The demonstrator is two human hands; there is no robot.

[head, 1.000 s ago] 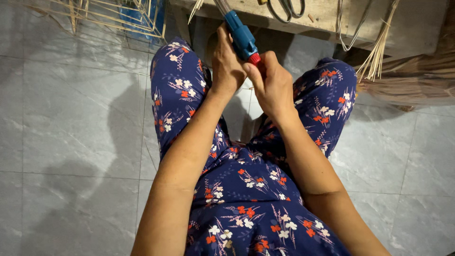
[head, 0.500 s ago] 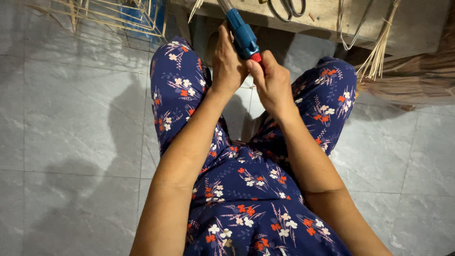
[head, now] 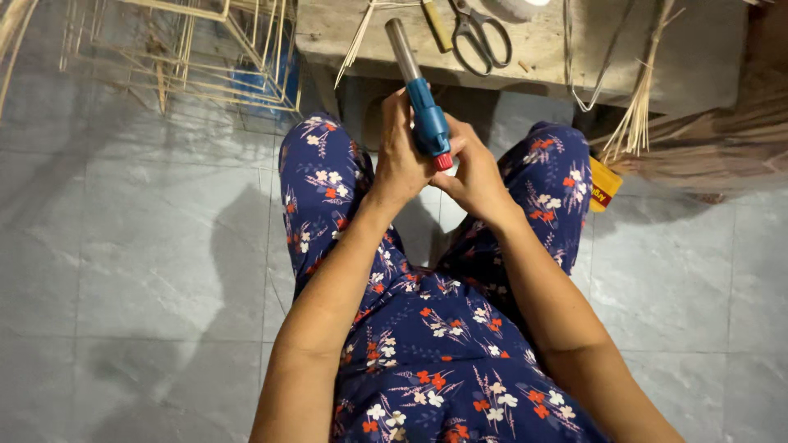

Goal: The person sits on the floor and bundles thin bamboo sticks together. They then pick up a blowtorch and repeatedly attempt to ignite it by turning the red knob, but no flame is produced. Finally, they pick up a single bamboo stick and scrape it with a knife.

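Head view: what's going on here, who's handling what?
A seated person in floral clothes holds a blue torch with a metal nozzle in both hands, left hand around its body, right hand at the red end. In front sits a wooden bench with scissors and thin sticks; a stick frame lies on the tiled floor to the left.

A home craft workshop, by the look of it. A low wooden worktop stands on a grey tiled floor; scissors and thin bamboo sticks lie on it. By its left edge sits a frame built of bamboo strips, and at its right corner a bundle of splints leans beside dried fibre.
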